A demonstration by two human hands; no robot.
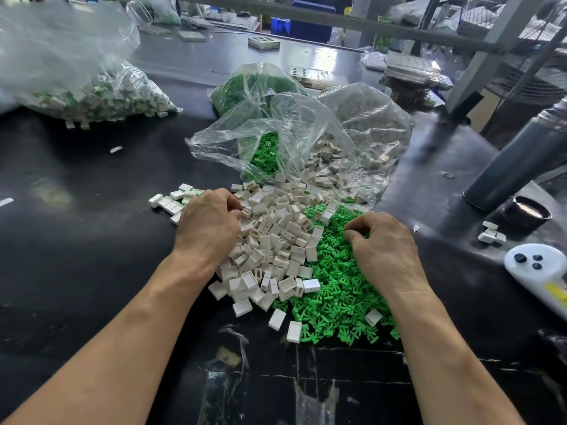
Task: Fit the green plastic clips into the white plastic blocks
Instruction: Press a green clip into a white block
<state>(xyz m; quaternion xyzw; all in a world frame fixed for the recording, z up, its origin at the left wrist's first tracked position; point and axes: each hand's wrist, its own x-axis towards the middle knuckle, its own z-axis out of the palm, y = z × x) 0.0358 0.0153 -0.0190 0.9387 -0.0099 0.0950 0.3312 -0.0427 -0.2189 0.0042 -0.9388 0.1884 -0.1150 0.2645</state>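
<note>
Head view
Left hand: my left hand [208, 223] lies curled on the pile of white blocks [273, 243] at frame centre, fingertips buried; I cannot tell whether it pinches one.
Right hand: my right hand [383, 240] is hooked over the heap of green clips [334, 289], lower centre right, fingertips among them; grasp unclear.
Supply: more of both spills from the clear bags [306, 133] above.
Done pieces: a small cluster [171, 199] sits left of my left hand.
Handling: both parts look light, stiff, slick; I judge the block is best pinched by its flat sides, slot outward, the clip by its stem.
</note>
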